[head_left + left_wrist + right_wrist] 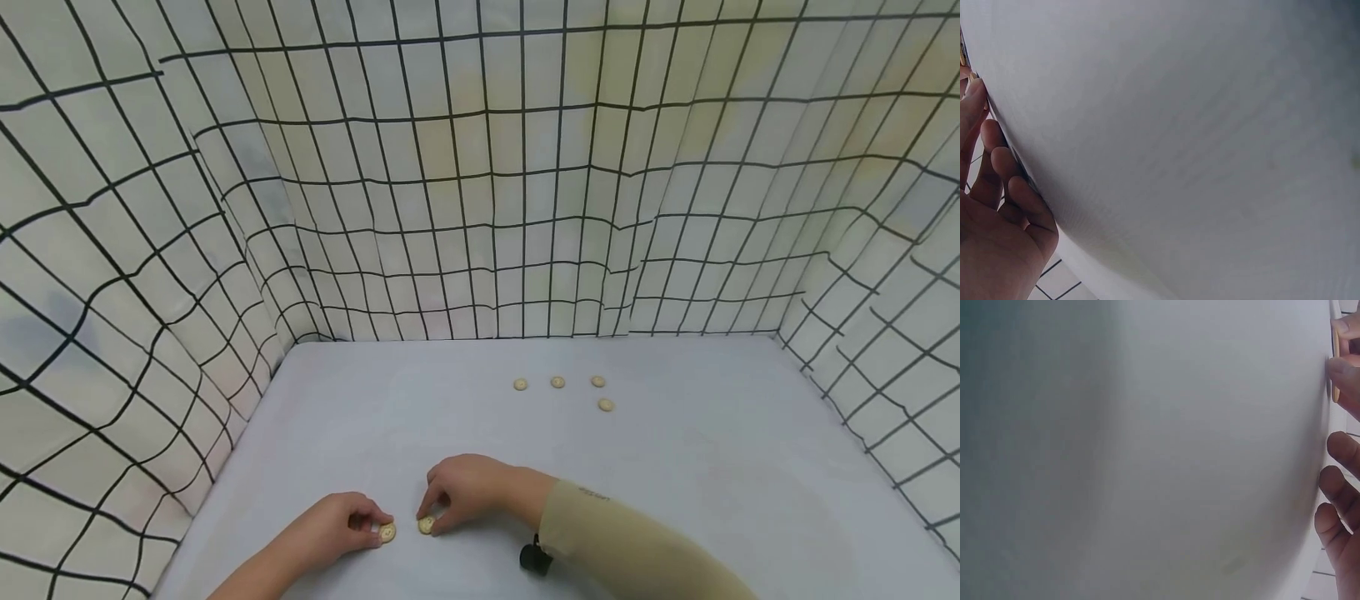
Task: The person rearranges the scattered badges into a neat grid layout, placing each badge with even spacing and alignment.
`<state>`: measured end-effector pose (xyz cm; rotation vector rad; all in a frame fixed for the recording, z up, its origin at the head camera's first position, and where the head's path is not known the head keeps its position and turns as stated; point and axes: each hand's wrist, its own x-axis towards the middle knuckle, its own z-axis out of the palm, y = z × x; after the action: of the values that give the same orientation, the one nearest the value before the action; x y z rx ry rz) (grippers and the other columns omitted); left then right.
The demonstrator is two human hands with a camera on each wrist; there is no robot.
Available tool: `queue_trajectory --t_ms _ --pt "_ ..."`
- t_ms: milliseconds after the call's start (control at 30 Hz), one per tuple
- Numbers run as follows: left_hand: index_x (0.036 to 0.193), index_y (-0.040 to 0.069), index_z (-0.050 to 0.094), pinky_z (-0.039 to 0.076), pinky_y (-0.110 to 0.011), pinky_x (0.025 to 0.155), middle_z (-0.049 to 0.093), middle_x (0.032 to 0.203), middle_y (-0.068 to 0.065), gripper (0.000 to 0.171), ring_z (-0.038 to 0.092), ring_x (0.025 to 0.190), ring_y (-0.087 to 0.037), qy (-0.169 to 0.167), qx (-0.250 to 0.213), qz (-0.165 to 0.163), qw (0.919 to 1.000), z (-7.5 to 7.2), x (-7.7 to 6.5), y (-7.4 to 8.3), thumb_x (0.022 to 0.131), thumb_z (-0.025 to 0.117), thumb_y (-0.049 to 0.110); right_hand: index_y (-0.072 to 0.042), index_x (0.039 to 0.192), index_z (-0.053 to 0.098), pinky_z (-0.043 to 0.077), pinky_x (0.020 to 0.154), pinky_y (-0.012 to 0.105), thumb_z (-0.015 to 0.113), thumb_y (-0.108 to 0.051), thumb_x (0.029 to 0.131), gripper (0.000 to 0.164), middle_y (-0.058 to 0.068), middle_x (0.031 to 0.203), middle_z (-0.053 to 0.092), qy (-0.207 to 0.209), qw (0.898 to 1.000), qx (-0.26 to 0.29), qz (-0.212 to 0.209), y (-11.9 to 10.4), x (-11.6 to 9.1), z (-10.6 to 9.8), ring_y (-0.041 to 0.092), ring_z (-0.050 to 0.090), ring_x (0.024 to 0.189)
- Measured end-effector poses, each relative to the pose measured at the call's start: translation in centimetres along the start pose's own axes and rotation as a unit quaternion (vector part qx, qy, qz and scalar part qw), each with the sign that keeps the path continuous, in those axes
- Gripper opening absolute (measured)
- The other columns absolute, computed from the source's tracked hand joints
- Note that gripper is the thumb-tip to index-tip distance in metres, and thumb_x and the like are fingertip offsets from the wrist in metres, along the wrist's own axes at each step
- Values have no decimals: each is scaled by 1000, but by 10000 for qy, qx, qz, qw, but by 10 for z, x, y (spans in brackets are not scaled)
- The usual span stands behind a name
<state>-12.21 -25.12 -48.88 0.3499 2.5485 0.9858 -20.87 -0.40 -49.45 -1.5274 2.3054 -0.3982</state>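
Observation:
Near the table's front, my left hand (pixel 330 529) pinches the edge of a small, flat, round beige disc (pixel 387 532) with dark marks on its face. Just right of it, my right hand (pixel 468 492) holds a similar disc (pixel 426 525) between thumb and finger. A narrow gap parts the two discs. In the right wrist view, the right hand's disc (pixel 1336 387) shows edge-on, thin and wood-coloured. The left wrist view catches the curled fingers of my left hand (pixel 1004 212) against the white surface; its disc is barely visible there.
Several similar discs lie farther back: one (pixel 521 384) at the left, one (pixel 557 382) beside it, one (pixel 597 381) to the right and one (pixel 606 405) nearer. Black-gridded pale walls (pixel 465 192) border the white table (pixel 712 467). A black object (pixel 536 558) hangs under the right sleeve.

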Motion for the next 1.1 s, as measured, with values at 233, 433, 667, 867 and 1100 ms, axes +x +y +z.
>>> queue_trajectory --t_ms 233,433,667,867,1100 --pt "100 15 76 39 -25 61 55 78 5 21 46 70 -4 29 -18 54 10000 0 0 -3 81 82 23 -33 107 78 40 70 16 78 -36 86 21 -19 81 54 167 9994 34 302 8 -5 -5 -1 47 74" --pt "99 14 76 40 -25 60 56 79 4 20 46 69 -3 31 -73 124 9999 1 -1 -1 81 82 21 -31 107 78 40 69 18 79 -34 85 23 -18 79 54 329 9977 152 570 19 -13 -10 0 48 74" --pt "99 14 76 40 -24 62 56 80 4 19 47 71 -3 27 -106 150 9998 1 -2 -1 81 81 19 -33 106 78 41 69 19 79 -35 84 22 -17 80 54 503 9930 229 1041 37 -30 -17 1 49 74" --pt "100 14 76 40 -24 62 56 81 4 20 47 72 -3 4 -138 176 9997 1 -3 -3 82 81 20 -32 105 78 42 69 22 80 -36 83 22 -15 79 55 636 9855 421 1514 54 -49 -28 3 49 75" --pt "101 17 76 40 -24 63 56 81 4 20 48 73 -3 -15 -129 89 9999 1 -2 -4 83 80 24 -29 106 78 44 70 27 80 -33 84 23 -13 80 57 941 9721 737 2018 82 -80 -41 8 52 76"
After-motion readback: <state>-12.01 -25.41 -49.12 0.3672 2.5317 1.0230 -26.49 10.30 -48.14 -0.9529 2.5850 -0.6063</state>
